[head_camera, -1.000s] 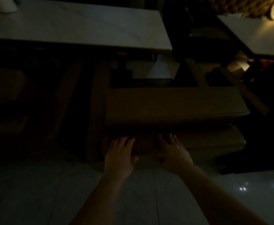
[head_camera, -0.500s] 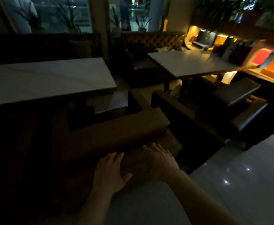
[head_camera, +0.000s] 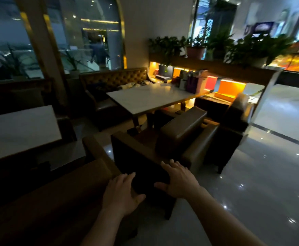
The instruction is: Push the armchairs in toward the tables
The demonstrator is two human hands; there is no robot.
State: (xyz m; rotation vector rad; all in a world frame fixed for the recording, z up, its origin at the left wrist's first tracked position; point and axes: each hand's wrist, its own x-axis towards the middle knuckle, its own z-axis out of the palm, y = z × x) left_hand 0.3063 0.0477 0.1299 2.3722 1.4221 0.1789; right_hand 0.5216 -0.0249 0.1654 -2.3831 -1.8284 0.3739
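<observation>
A brown armchair stands at the lower left, pushed up to a white marble table. My left hand hovers with straight fingers at that chair's right rear corner. My right hand, fingers spread, is held out toward the dark side panel of a second brown armchair. That chair faces another white table in the middle of the room. Whether either hand touches a chair is unclear in the dim light.
A third dark armchair stands to the right of the second. A tufted bench runs behind the far table. A lit shelf with bags and potted plants sits at the back. Glossy tiled floor opens to the right.
My view has swung up and to the right, from the first chair's back toward the second chair. Both hands have lifted off the first chair's back and moved right.
</observation>
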